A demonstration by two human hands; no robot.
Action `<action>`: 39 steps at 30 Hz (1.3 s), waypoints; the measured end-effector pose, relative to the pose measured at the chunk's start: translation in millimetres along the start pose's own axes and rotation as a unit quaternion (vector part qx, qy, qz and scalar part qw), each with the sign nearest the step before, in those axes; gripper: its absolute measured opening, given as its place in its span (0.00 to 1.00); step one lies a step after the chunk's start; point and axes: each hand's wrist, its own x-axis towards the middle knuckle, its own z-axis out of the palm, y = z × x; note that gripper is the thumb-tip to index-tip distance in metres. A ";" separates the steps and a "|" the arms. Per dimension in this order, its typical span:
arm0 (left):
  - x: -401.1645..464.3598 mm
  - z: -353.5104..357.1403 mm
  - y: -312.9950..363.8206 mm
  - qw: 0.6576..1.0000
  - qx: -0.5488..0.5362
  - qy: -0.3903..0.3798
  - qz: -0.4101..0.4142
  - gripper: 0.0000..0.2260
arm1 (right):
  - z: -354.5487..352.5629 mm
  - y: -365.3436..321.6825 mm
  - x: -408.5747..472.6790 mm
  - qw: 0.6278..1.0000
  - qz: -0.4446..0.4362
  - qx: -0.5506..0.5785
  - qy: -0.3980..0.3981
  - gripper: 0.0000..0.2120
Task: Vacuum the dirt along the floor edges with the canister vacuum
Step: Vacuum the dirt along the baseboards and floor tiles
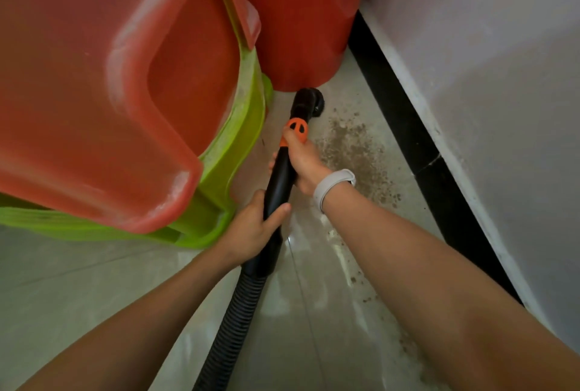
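Observation:
A black vacuum wand (pixel 277 183) with an orange collar (pixel 297 129) points away from me, down at the pale tiled floor. Its round black nozzle (pixel 309 102) rests on the floor against the foot of a red bucket (pixel 301 29). My right hand (pixel 303 160) grips the wand just behind the orange collar; a pale band sits on that wrist. My left hand (pixel 251 227) is wrapped around the wand lower down, just above the ribbed black hose (pixel 232 321). A patch of dark dirt (pixel 354 152) lies to the right of the nozzle, near the black skirting.
A red plastic stool stacked on a green one (pixel 232 152) crowds the left side, close to the wand. A black skirting strip (pixel 408 127) runs diagonally below the white wall (pixel 502 92). More specks of dirt (pixel 361 281) trail along the floor under my right forearm.

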 end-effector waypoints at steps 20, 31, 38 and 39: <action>52.9 25.8 41.3 0.992 -0.063 -0.088 0.064 0.08 | -62.4 -38.6 21.2 0.996 -0.013 0.014 0.086 0.13; 31.7 11.8 37.8 0.988 -0.053 -0.131 0.057 0.07 | -55.6 -29.5 -9.0 0.994 0.015 0.063 0.090 0.13; -17.2 27.8 21.1 0.984 -0.034 -0.167 0.057 0.07 | -74.6 17.5 -51.7 0.985 0.021 0.116 0.123 0.11; -24.3 27.7 20.0 0.984 -0.015 -0.169 0.061 0.07 | -75.5 22.3 -58.5 0.984 0.027 0.127 0.124 0.11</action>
